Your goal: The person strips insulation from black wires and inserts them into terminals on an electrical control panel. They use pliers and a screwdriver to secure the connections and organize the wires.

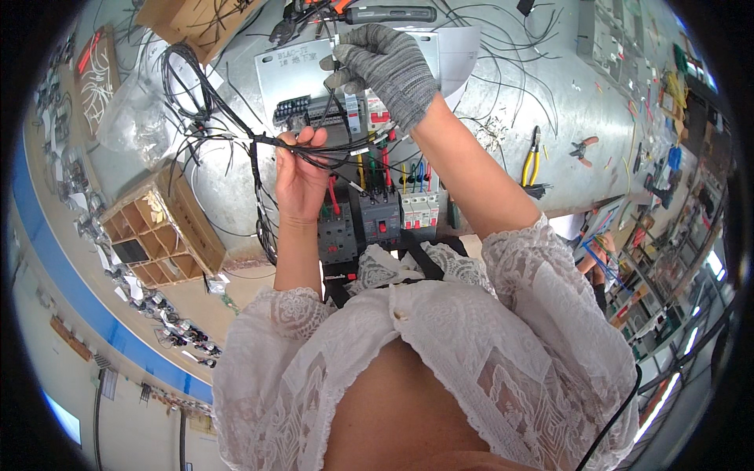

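Observation:
My bare left hand [301, 187] is closed around a bundle of black wires [216, 110], thumb and fingers curled about it just below a metal mounting plate [271, 78]. Higher up, my right hand [389, 74], in a grey knitted glove, pinches a thin black wire [330, 98] that runs down toward the bundle. Several wire ends in the bundle carry white sleeves. Beneath the hands, the plate bears a black terminal block [292, 107]. Nearer to me sit a dark circuit breaker [381, 217] and a white breaker [419, 210], with red, yellow, green and blue wires behind them.
A divided cardboard box [184, 224] stands at the left table edge, another cardboard box [179, 22] at the far left. Yellow-handled pliers [532, 163] and a red-handled tool [583, 149] lie right. A dark power screwdriver [390, 14] lies beyond the plate. Another person's arm [601, 251] shows at right.

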The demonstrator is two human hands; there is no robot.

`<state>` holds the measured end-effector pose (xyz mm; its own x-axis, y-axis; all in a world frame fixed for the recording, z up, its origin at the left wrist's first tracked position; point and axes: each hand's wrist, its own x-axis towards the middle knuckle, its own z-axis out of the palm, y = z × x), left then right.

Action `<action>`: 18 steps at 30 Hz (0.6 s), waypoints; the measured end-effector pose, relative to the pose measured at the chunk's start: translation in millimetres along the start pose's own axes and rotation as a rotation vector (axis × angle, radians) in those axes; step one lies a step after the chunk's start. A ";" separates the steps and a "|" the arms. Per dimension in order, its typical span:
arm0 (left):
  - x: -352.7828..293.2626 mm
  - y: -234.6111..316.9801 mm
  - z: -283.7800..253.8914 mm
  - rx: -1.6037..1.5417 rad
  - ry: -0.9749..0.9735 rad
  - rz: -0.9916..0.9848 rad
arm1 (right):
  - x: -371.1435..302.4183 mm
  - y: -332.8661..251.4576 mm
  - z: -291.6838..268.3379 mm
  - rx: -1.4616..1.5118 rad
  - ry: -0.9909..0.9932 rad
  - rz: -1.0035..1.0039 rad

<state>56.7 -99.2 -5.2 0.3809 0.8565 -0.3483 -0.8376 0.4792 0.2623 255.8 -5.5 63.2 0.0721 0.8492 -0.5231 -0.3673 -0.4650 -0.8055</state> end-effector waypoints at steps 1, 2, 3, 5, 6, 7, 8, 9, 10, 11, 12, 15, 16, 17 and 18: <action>-0.4 -0.1 -0.1 -0.004 0.005 0.002 | -0.2 -0.9 0.3 0.000 -0.003 0.005; -0.6 -0.3 0.5 -0.014 0.028 0.008 | -0.5 -2.0 0.8 0.000 -0.005 0.010; -0.7 -0.7 1.9 -0.025 0.051 0.014 | -0.7 -2.6 1.1 0.000 -0.008 0.016; -0.5 -1.4 4.0 -0.027 0.073 0.022 | -0.6 -1.3 0.5 -0.005 -0.007 0.013; -0.1 -1.6 5.1 -0.018 0.070 0.024 | -0.4 -0.4 0.0 -0.009 -0.006 0.012; -0.9 -1.4 6.1 -0.008 0.069 0.029 | 0.0 0.6 -0.4 -0.003 -0.015 0.015; -1.4 -0.9 4.4 -0.003 0.045 0.018 | 0.8 2.2 -1.4 0.002 -0.023 0.018; -1.0 -0.2 1.0 0.001 0.021 0.007 | 0.8 3.4 -2.3 0.006 -0.031 0.021; -0.8 1.0 -0.9 0.007 -0.001 0.001 | 0.3 4.7 -2.4 -0.003 -0.042 0.030; -0.5 1.0 -1.8 0.003 -0.010 0.001 | -0.9 5.4 -3.3 -0.013 -0.053 0.038; 0.0 0.4 -1.7 -0.001 -0.020 0.002 | -2.2 5.6 -4.2 -0.022 -0.064 0.047; 0.7 0.5 -1.2 0.004 -0.019 -0.001 | -7.2 6.5 -3.9 -0.033 -0.078 0.058; -1.0 1.7 -1.0 0.010 -0.008 0.004 | -7.6 8.0 -1.8 -0.029 -0.087 0.069; -1.9 1.7 -1.1 0.004 0.007 0.014 | -8.0 8.5 -0.7 -0.051 -0.096 0.088; -1.5 0.2 -1.3 -0.003 0.023 0.026 | -8.7 8.6 -0.7 -0.073 -0.105 0.107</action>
<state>55.5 -100.7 -5.7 0.3502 0.8638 -0.3623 -0.8479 0.4567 0.2692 252.7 -17.0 60.6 -0.0629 0.8137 -0.5779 -0.2986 -0.5679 -0.7671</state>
